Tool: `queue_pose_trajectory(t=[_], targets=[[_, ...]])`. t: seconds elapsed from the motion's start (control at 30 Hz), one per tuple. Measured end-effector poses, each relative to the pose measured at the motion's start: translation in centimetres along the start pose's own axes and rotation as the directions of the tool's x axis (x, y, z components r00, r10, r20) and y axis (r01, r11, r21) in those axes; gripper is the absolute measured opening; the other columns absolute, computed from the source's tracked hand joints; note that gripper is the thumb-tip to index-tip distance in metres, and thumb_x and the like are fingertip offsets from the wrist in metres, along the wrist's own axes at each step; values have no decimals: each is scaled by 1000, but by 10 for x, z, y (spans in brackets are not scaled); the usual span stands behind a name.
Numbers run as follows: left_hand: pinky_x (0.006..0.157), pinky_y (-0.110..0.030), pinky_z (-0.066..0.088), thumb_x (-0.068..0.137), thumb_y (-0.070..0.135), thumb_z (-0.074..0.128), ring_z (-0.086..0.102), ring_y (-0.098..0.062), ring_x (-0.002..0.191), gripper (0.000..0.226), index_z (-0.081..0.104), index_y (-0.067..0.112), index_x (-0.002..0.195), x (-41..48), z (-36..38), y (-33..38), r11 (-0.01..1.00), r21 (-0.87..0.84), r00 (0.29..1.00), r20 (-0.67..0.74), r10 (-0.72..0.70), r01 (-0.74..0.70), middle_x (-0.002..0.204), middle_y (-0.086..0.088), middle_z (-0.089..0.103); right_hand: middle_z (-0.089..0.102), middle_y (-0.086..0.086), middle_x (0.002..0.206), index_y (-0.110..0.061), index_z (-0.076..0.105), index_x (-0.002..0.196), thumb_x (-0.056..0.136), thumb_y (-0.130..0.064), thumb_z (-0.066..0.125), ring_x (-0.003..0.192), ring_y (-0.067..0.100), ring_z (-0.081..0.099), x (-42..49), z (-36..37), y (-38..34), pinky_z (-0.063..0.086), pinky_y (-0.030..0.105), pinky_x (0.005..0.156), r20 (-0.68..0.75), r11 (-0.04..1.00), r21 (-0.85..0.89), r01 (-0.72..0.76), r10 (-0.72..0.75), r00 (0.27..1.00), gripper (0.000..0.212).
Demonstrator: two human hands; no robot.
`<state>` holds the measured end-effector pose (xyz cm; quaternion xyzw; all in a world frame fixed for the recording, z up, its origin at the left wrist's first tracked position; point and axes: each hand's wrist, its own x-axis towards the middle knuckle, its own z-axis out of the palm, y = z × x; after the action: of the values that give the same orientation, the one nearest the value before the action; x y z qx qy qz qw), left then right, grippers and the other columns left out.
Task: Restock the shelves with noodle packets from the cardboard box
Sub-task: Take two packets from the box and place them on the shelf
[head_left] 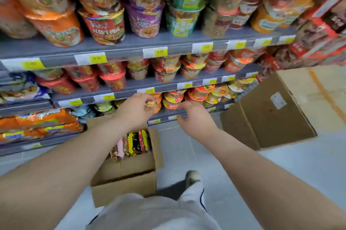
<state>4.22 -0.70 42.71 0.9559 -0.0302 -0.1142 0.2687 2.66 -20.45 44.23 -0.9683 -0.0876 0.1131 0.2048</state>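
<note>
Left hand point(137, 108) is up at the lower shelf point(187, 112) with its fingers point(148, 99) curled in fairly tight around the front of an orange noodle bowl point(156, 102), so it looks like a grip on that bowl, though the frame is smeared with motion blur and I can't tell how firm the hold is. Right hand point(194, 119) sits just to the right of it, fingers half bent and loosely spread, tips right at the shelf's front edge under the red bowls point(173, 98); whether they touch the edge or hang just off it, can't tell, and nothing seems to be in that hand. Below and slightly behind the left wrist is the open cardboard box point(127, 177) on the floor, with noodle packets point(133, 142) standing on edge at its far end; the forearm covers the box's left corner. Off to the right of the right fingers lies a flattened carton point(269, 115). Labels on the upper cups are too blurred to read.
</note>
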Motion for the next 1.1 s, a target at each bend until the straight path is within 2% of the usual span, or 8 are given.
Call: queue_pose_trajectory(t=[0.1,0.2,0.4,0.5,0.6,0.77,0.97,1.1], targets=[[78,-24,38,88,25,60,56,-22,105,35,57,19,123,-3,5,2,973,-34,971,-65,-228,227,121,-5,56,59,8,121,-15,59,121,88,-20,53,115,26,50,40,-4,11,44,35,92,121,987,-36,154,-149,981,33],[74,-24,36,87,27,60,56,-22,106,37,56,21,123,-19,16,3,887,-140,885,-105,-454,439,118,-3,59,60,9,120,-13,61,118,86,-19,53,113,27,51,67,-6,10,45,36,91,254,938,-77,337,-309,917,33],[83,-31,47,87,27,60,57,-22,102,31,61,15,116,-63,38,-1,708,-338,693,-187,-696,620,105,1,60,57,7,123,-15,60,119,88,-21,52,114,27,52,96,15,-6,43,29,83,462,824,-129,552,-443,769,33],[79,-29,44,88,23,58,56,-19,97,28,64,11,113,-71,46,-11,680,-379,657,-211,-724,627,110,-3,63,57,12,118,-10,61,115,88,-21,53,113,30,50,105,38,-12,45,35,91,527,785,-108,610,-475,705,30],[64,-19,30,90,23,57,56,-17,95,27,63,15,115,-68,60,-33,634,-417,617,-195,-763,651,109,-2,64,60,12,111,-9,62,110,88,-24,53,108,31,52,120,74,-18,46,35,88,586,746,-148,649,-463,665,28],[75,-25,39,93,29,53,57,-25,107,32,61,11,118,-56,94,-68,529,-473,525,-155,-837,704,118,-8,62,59,13,115,-11,59,115,90,-25,54,111,31,52,150,131,-18,44,34,88,660,701,-191,687,-426,618,29],[81,-29,46,89,25,55,59,-26,103,33,60,16,120,-32,188,-118,350,-562,362,-95,-927,749,114,-6,63,62,14,106,-9,61,106,85,-18,52,104,33,52,183,220,26,46,40,85,791,599,-118,792,-425,440,24],[85,-31,47,93,19,48,60,-28,103,32,58,14,122,1,277,-149,312,-543,354,-28,-935,780,115,-7,65,58,11,116,-12,58,117,88,-15,50,111,29,48,216,285,66,42,35,89,812,576,-109,810,-419,407,30]])
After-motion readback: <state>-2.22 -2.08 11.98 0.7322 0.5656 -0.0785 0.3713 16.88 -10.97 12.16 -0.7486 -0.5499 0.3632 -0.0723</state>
